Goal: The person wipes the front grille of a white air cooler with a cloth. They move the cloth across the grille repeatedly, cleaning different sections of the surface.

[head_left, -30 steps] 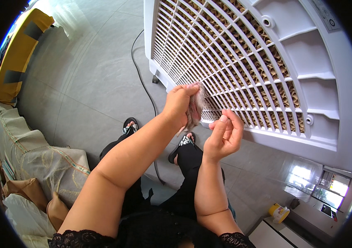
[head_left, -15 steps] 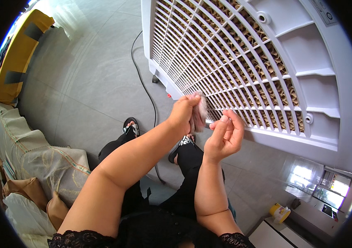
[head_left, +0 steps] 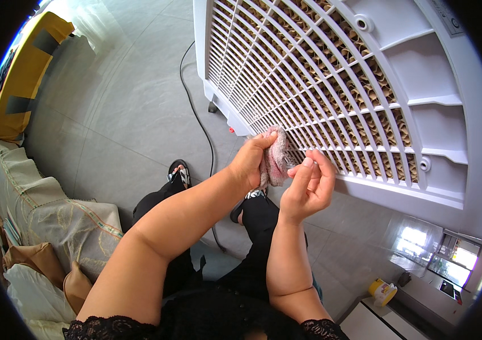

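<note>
My left hand [head_left: 252,158] is closed round a crumpled rag [head_left: 276,160], greyish with pink-red patches. Just to the rag's right is my right hand [head_left: 308,190], its fingers curled and thumb against a fingertip in a pinch; whatever is in the pinch, if anything, is too small to make out. Both hands are in front of the lower edge of a large white air cooler [head_left: 422,195]. Through its slatted grille [head_left: 309,85] a brown honeycomb pad shows.
A black cable [head_left: 194,107] runs over the grey tiled floor, past my sandalled feet. Left stand a yellow object [head_left: 28,73] with grey patches and a cloth-covered seat [head_left: 71,224] with bags. At lower right, a yellow-and-white tub [head_left: 383,292] sits near a white cabinet [head_left: 371,323].
The rag has turned in my left hand, so more of its pink-stained face shows, spread toward the right hand. My right hand has hardly moved.
</note>
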The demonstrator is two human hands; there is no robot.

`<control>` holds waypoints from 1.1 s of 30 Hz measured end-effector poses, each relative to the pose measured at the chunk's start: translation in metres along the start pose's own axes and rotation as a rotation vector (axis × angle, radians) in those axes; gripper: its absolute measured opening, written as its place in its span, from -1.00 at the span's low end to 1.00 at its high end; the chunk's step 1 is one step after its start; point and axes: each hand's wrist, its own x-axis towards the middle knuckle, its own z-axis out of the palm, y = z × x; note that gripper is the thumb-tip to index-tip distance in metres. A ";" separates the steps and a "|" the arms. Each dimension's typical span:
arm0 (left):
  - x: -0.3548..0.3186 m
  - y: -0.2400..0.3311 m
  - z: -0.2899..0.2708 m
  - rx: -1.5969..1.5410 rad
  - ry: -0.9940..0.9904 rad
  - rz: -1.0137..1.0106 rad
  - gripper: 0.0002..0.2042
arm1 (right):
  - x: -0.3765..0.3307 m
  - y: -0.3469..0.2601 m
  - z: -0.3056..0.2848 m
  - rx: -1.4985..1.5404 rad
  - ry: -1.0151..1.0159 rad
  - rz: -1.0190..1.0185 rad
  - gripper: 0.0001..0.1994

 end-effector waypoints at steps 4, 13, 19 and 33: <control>0.005 0.013 -0.014 -0.053 -0.156 0.011 -0.75 | 0.000 -0.002 0.001 0.018 -0.004 0.022 -0.78; 0.010 0.013 -0.010 0.116 0.097 0.122 -0.81 | -0.001 0.004 0.000 0.029 -0.028 0.000 -0.78; 0.010 0.010 -0.012 0.112 -0.067 0.224 -0.81 | -0.001 0.003 0.000 0.013 -0.002 0.001 -0.79; 0.017 0.024 -0.007 0.023 0.055 0.090 -0.72 | -0.001 0.001 0.002 0.010 -0.015 0.002 -0.79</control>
